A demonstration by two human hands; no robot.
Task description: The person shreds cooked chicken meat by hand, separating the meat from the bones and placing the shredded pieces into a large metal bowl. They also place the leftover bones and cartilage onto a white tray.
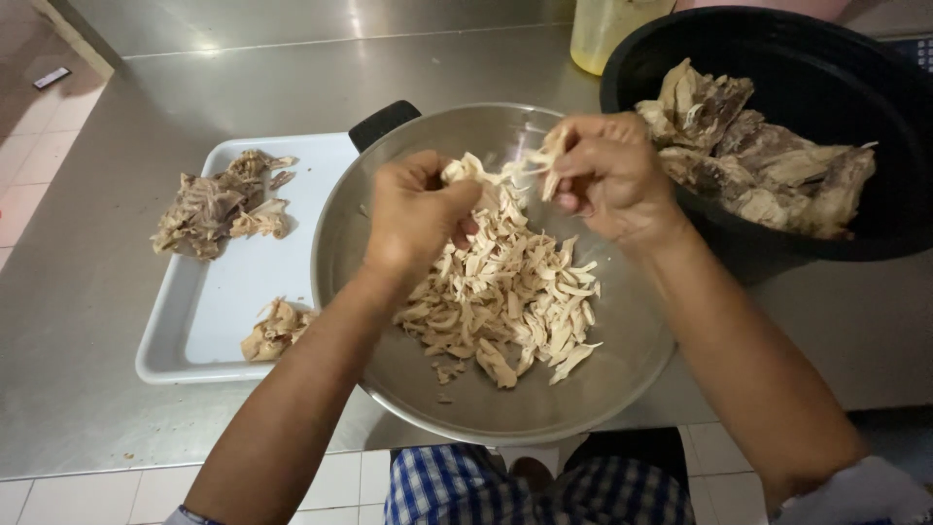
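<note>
Pinching one strip of chicken (505,173) taut between them above the metal bowl (389,175) of shreds, left hand (418,209) and right hand (607,175) each keep a closed grip, a yellow container (607,29) standing behind on the tabletop (87,292).

one view only, so no overlap to log. my head camera sits above the steel counter (87,292), pitched steeply down and facing away from the body. close range: forearms enter from the bottom edge, the metal bowl (544,408) fills centre frame, floor tiles show along the lower left.
</note>
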